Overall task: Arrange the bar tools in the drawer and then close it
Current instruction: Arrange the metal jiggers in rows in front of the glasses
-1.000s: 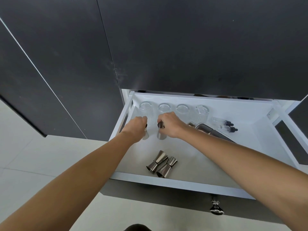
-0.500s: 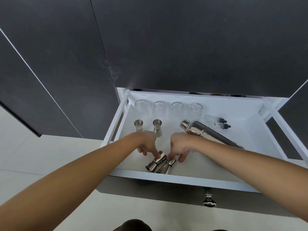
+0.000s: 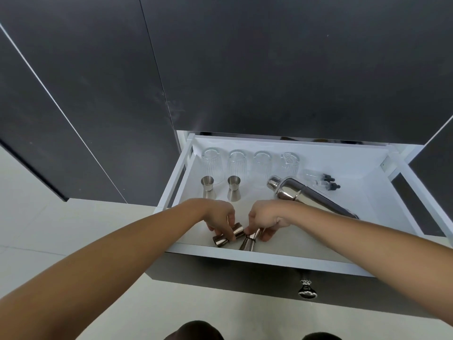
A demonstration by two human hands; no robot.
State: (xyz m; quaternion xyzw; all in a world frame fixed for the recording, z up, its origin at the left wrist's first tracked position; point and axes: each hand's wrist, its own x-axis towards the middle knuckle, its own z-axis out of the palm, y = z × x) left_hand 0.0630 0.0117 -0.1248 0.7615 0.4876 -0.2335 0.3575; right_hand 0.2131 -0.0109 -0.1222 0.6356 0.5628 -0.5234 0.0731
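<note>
Two measuring cups (image 3: 220, 187) stand upright at ten o'clock in the open drawer (image 3: 264, 257), before a row of glasses (image 3: 250, 165). At six o'clock the left hand (image 3: 218, 218) pinches one lying measuring cup (image 3: 228, 235); the right hand (image 3: 266, 217) grips another (image 3: 250, 241). The shaker (image 3: 304, 195) lies on its side at two o'clock. I'd call it roughly half done.

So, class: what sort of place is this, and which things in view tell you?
Probably a home bar or kitchen: a white pull-out drawer set in dark cabinetry, holding ribbed glasses, steel jiggers and a cocktail shaker.
</note>
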